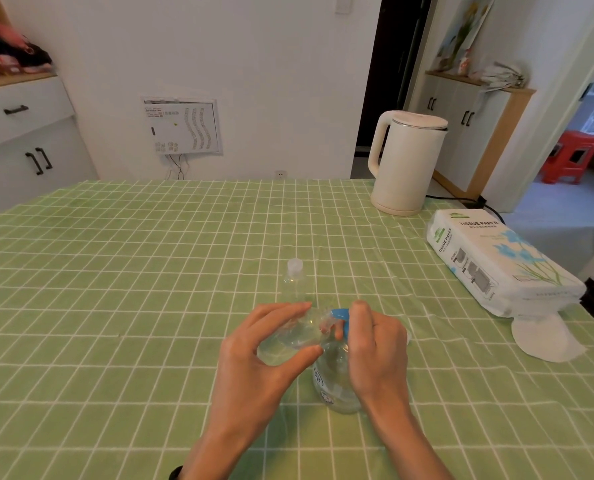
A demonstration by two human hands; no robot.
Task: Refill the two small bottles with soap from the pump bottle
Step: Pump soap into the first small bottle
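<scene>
My left hand (254, 362) grips a small clear bottle (297, 332), tilted with its mouth toward the blue pump head (341, 315). The clear pump bottle (333, 379) stands on the green checked tablecloth (115, 306), partly hidden behind my right hand (375, 344), whose fingers curl over the pump head. A second small clear bottle (295, 280) with a cap on stands upright just behind my hands.
A white electric kettle (406, 161) stands at the back right, its black cord (461, 200) trailing off the table. A white tissue paper pack (496, 261) lies at the right edge with a loose white sheet (545, 337) in front of it.
</scene>
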